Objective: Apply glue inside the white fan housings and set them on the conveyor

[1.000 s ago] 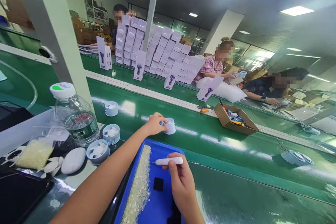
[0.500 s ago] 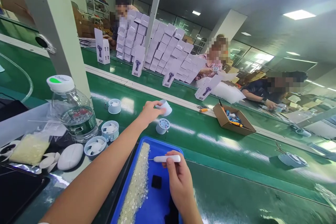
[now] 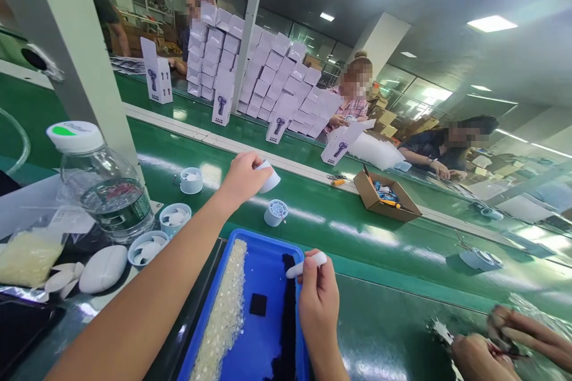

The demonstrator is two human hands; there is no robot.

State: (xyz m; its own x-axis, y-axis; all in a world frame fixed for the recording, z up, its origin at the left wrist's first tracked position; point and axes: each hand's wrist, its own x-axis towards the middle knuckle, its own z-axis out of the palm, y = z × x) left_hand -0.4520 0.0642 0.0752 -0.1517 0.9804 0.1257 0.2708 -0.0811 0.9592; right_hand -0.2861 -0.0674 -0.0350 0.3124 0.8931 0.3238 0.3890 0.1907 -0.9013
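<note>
Left hand [image 3: 243,177] with thumb and fingers pinched on a pale cup [image 3: 271,178], which is tilted and appears raised above the green belt [image 3: 322,205]. Just below this grip and slightly to its right, a round part [image 3: 276,213] stands on the belt, ribbed face upward, apart from the cup. Right hand [image 3: 318,300], nearer the wearer, closes around a white tool [image 3: 297,270] whose tip points left over the tray [image 3: 263,268], beside black pieces [image 3: 289,309]; whether it touches them cannot be told. Left of this grip lie a black square [image 3: 258,304] and, farther off, clear beads [image 3: 223,315]. Left of the cup grip stand three fans [image 3: 191,181]. A light, even pinch would likely suit the cup best, with the tool held steady so that no brush of it scatters the beads. Well to the right, a co-worker's hands [image 3: 480,354] call for elbow room.
</note>
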